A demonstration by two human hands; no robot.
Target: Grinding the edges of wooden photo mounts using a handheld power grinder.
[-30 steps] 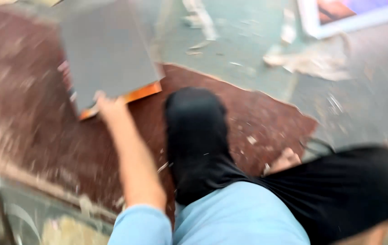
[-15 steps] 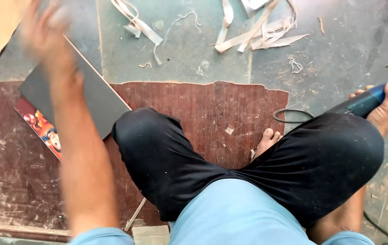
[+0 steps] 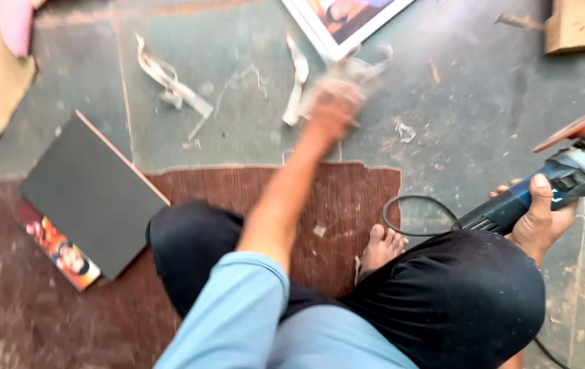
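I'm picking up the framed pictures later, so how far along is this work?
Done: one dark board lies face down on a picture on the brown mat, with trimmings scattered around. In hand: the right hand grips a grinder; the blurred left hand reaches toward scraps beside the white-framed picture. That one looks untouched.

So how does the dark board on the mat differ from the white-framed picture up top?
The dark board lies plain side up on the brown mat; the white-framed picture shows its image and lies on the bare floor. The board is fully in view; the framed picture is cut off by the edge. Both lie flat.
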